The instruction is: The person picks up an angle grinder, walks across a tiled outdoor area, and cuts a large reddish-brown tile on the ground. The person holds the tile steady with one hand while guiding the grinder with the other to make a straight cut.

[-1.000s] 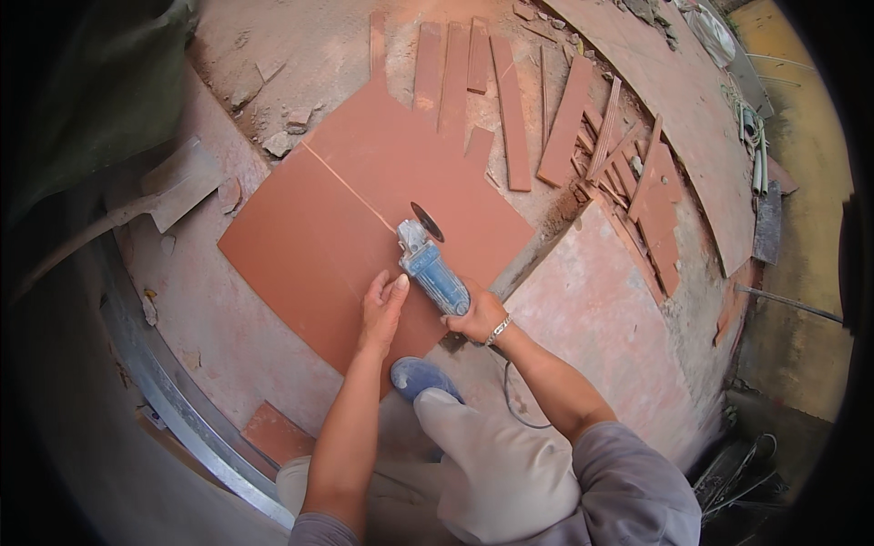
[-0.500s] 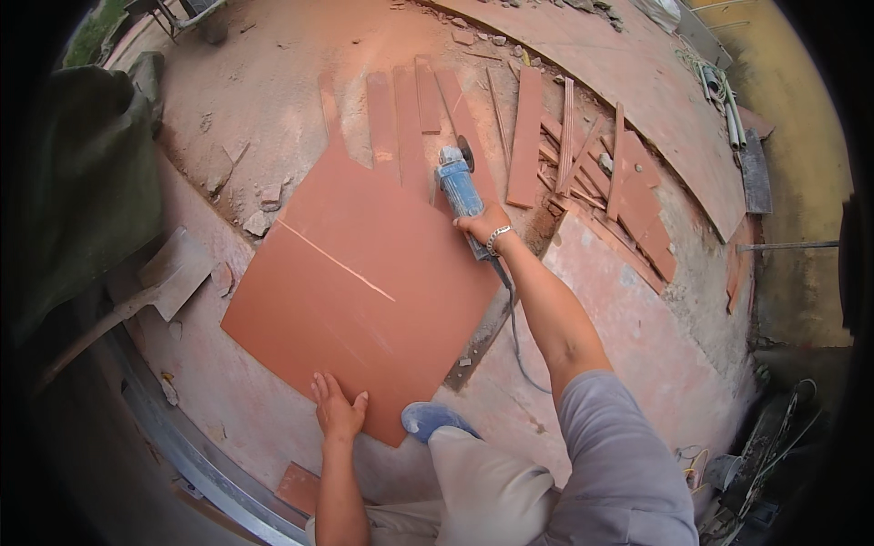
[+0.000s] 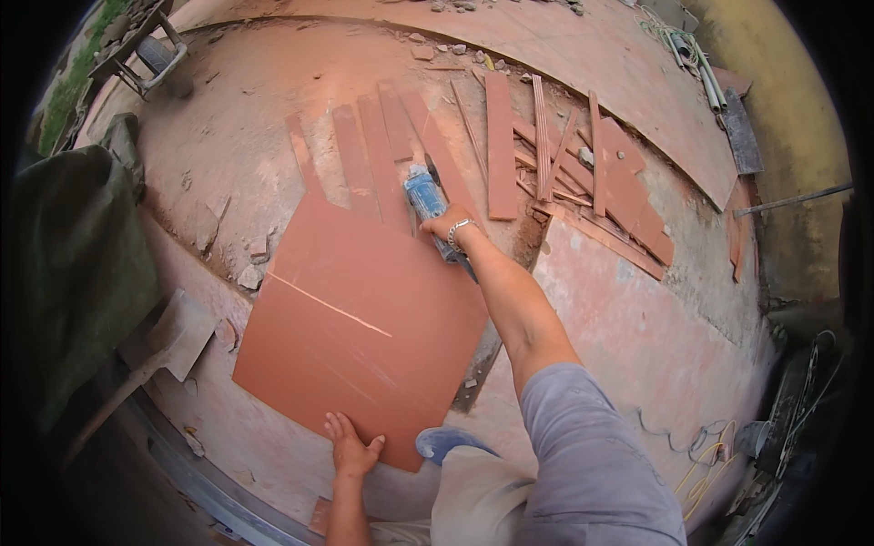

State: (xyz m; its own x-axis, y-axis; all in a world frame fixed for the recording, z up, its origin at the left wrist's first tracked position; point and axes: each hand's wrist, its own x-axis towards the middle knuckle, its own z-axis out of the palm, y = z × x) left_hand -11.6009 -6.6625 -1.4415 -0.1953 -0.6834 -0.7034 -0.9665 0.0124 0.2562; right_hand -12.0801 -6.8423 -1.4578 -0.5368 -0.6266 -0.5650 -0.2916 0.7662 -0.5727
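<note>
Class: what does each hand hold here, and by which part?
Right hand grips the blue angle grinder round its body. Left hand holds nothing, pressing flat on the large red square tile near its corner.

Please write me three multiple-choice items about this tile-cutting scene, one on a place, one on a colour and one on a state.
1. Where does the left hand rest?
A. on the near edge of the large tile
B. on the shovel
C. on the cut strips

2. What colour is the body of the angle grinder?
A. yellow
B. blue
C. green

3. How is the large tile marked?
A. broken in two pieces
B. unmarked
C. whole, with a thin pale line across it

Answers:
1. A, the palm lies flat on the tile's edge nearest the person.
2. B, the tool in the right hand has a blue casing.
3. C, one light line runs across the tile's left part, and the tile lies in one piece.
</note>
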